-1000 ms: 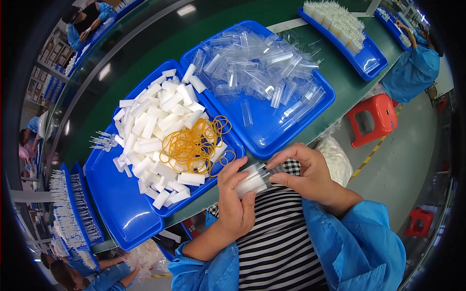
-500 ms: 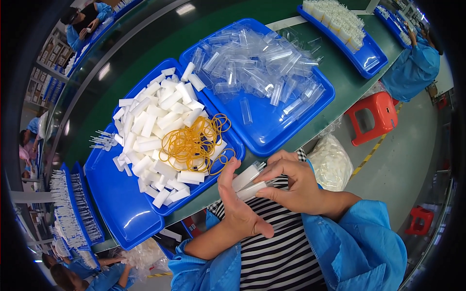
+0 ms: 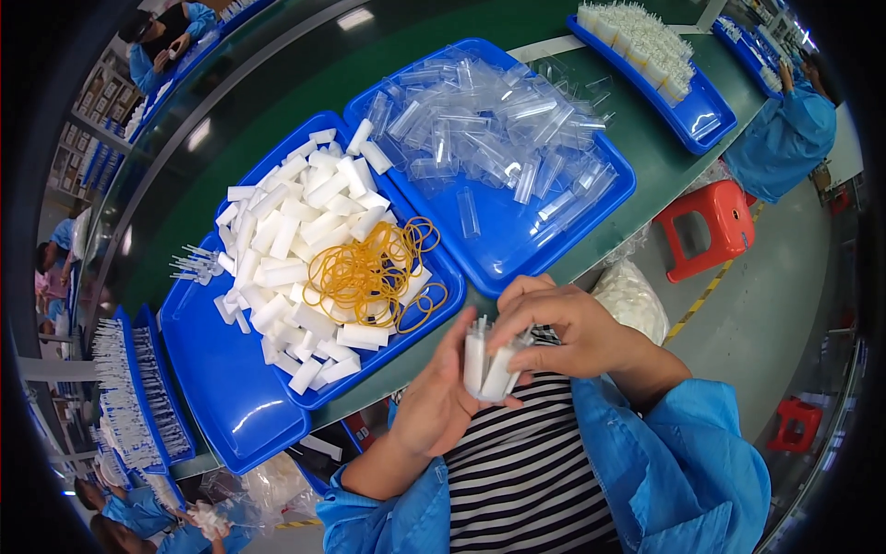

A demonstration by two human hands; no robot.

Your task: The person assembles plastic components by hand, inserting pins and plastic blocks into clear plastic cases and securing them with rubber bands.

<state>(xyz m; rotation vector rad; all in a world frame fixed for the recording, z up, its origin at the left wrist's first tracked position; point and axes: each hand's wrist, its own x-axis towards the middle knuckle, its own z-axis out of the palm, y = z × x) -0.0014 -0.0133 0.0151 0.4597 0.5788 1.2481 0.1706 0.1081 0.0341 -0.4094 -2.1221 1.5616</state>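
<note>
Between my two hands are a couple of white foam blocks in clear plastic sleeves (image 3: 499,377), held side by side and tilted, with thin pale tips at their upper ends. My left hand (image 3: 432,403) cups them from the left and below, its fingers along their side. Curled over from the right, my right hand (image 3: 574,331) grips them with thumb and fingers. Motion blurs the fingertips, and the right fingers partly cover the blocks. Nearest the hands is a blue tray (image 3: 242,406) of loose white foam blocks (image 3: 305,208) with a tangle of yellow rubber bands (image 3: 369,272) on top.
A second blue tray (image 3: 503,263) holds clear plastic sleeves (image 3: 471,115). Thin white-tipped sticks (image 3: 196,265) lie at the first tray's left. Farther off are a tray of bundled pieces (image 3: 637,46), racks of bristly pieces (image 3: 129,397), a red stool (image 3: 709,226), a plastic bag (image 3: 632,300) and co-workers.
The sleeved blocks have turned more upright and moved slightly down. My left fingers, stretched out before, now close in around them. My right hand stays on the blocks.
</note>
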